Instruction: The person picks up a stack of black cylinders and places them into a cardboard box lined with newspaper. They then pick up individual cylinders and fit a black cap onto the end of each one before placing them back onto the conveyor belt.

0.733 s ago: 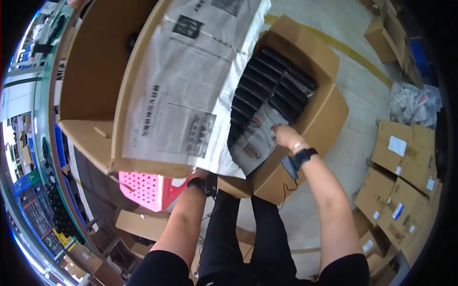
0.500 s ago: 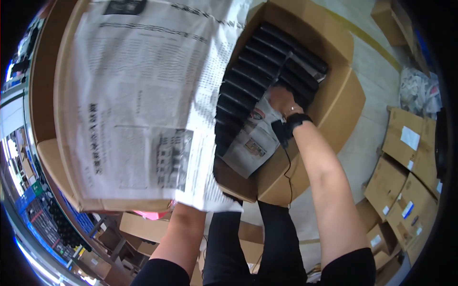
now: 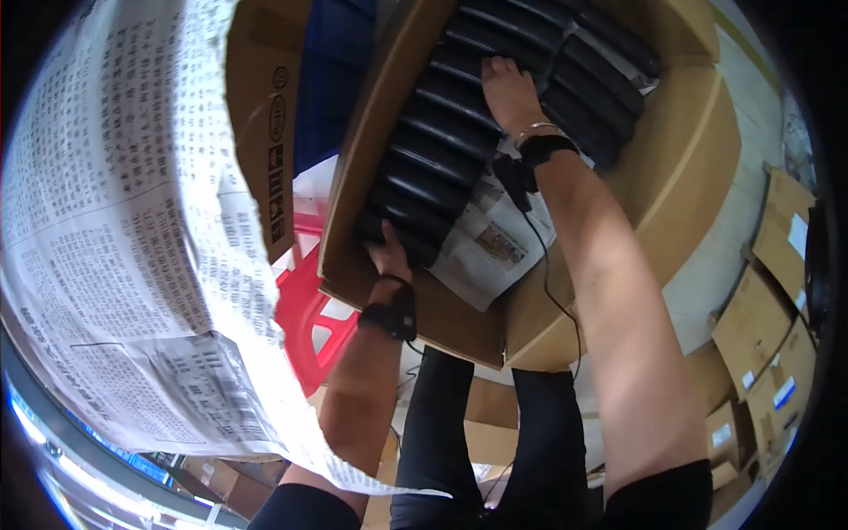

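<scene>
A row of glossy black cylinders lies side by side in an open cardboard box. My right hand rests on top of the row, its fingers lying over the cylinders and holding nothing. At the near left end of the row, my left hand touches the last cylinder, thumb raised and apart; its other fingers are partly hidden against the box wall. A second, shorter group of black cylinders lies to the right. Beneath them shows a printed newspaper sheet. Both wrists wear black bands.
A large newspaper sheet hangs at the left, close to view and over part of my left forearm. Beside the box stand a red plastic stool and a printed carton. Stacked cartons line the right. A cable trails from my right wrist.
The large newspaper has shifted left, uncovering my left hand, now inside the box. My right hand has moved from the sheet's edge up onto the black cylinders.
</scene>
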Demonstrator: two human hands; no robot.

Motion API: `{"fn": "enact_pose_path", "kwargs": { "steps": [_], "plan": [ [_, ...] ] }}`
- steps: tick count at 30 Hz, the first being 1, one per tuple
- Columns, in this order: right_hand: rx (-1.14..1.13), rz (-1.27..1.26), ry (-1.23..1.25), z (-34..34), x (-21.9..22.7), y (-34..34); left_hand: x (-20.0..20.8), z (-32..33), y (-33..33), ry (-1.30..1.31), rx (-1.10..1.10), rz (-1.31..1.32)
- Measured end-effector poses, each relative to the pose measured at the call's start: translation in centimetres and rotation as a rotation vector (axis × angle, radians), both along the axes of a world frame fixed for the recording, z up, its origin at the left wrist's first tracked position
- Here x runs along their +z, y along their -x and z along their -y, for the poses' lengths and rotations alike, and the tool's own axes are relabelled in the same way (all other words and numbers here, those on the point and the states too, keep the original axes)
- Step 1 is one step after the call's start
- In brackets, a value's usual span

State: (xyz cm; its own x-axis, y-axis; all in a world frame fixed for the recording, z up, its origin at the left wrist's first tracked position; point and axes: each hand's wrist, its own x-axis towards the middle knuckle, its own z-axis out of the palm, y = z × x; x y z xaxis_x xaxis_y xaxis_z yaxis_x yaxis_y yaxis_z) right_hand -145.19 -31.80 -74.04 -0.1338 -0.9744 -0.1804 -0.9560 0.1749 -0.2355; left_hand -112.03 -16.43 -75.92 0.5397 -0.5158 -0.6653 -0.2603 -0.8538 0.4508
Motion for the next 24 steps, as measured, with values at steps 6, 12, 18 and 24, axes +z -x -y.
{"fn": "enact_pose_path", "kwargs": {
  "steps": [6,12,18,24],
  "plan": [
    [0.098,-0.067,0.205,-3.2,1.2,1.7,4.9,-1.4,5.2,0.287,-0.157,-0.132],
    [0.353,-0.009,-0.014,-3.1,6.6,-3.3,2.6,1.6,2.0,0.15,-0.191,-0.273],
    [0.106,0.454,-0.259,-1.1,3.3,0.3,4.5,4.3,6.3,-0.033,0.484,-0.634],
    [0.08,0.403,-0.528,0.7,3.2,-0.3,4.8,5.2,4.3,-0.002,0.374,-0.898]
  ]
}}
